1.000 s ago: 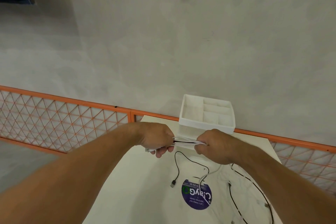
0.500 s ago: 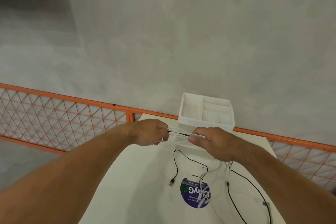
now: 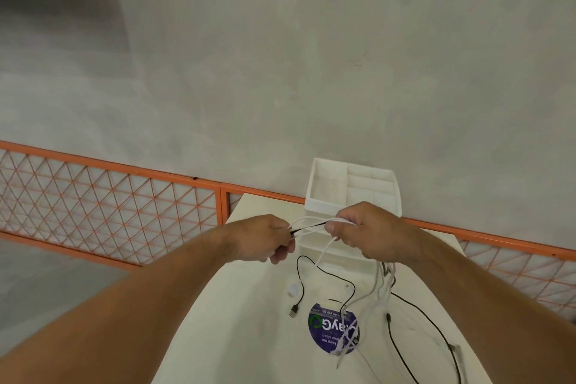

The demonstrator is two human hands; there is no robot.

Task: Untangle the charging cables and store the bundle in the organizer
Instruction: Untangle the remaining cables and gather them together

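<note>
My left hand (image 3: pixel 263 238) and my right hand (image 3: pixel 363 232) hold a bunch of black and white charging cables (image 3: pixel 310 224) stretched between them, just above the table. Each hand's fingers are curled round the strands. From my right hand, loose ends hang down onto the tabletop: a black cable (image 3: pixel 299 284) ending in a USB plug (image 3: pixel 294 311), and white cables (image 3: pixel 371 299) trailing over the sticker. The white organizer (image 3: pixel 322 204) with several compartments stands just behind my hands at the table's far edge.
The cream table (image 3: pixel 249 337) carries a round purple sticker (image 3: pixel 327 329). More black cable (image 3: pixel 436 327) loops on the right side. An orange mesh railing (image 3: pixel 109 193) runs behind the table, with a grey wall beyond it.
Both hands rose slightly and moved a little apart, pulling the cable bunch taut. The hanging white ends have shifted down over the sticker.
</note>
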